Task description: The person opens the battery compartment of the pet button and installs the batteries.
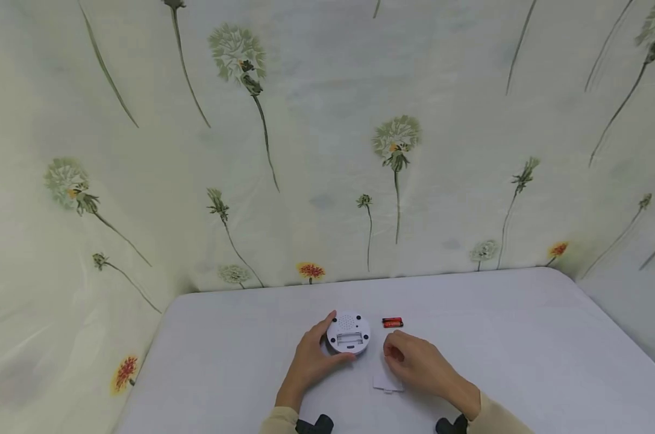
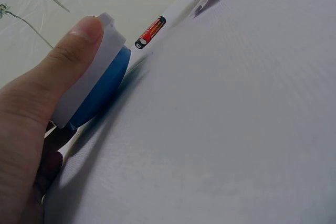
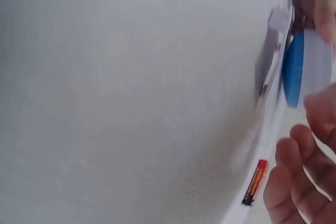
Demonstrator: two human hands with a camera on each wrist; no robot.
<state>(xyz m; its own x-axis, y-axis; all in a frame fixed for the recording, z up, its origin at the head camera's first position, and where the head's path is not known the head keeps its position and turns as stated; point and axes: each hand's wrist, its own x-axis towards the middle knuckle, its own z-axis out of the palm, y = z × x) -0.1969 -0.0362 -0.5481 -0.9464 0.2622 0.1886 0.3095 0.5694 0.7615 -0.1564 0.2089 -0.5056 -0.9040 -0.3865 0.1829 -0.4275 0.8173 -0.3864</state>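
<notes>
A round white device (image 1: pixel 344 323) with a blue underside (image 2: pixel 105 87) lies with its battery slot facing up; the slot looks bare. My left hand (image 1: pixel 312 360) grips it by the rim from the left, thumb on the near edge and fingers round the far side. To the right, my right hand (image 1: pixel 420 364) hovers over the table with loosely bent fingers and nothing visible between them. Partly under that hand in the head view lies a thin white battery cover (image 1: pixel 385 383) with a small tab. Two red batteries (image 1: pixel 392 322) rest just beyond the right hand.
The table (image 1: pixel 240 337) has a plain white cloth. Behind it and at the sides hangs a pale curtain (image 1: pixel 316 150) printed with dandelions. Black wrist mounts (image 1: pixel 315 424) show at the bottom edge by both sleeves.
</notes>
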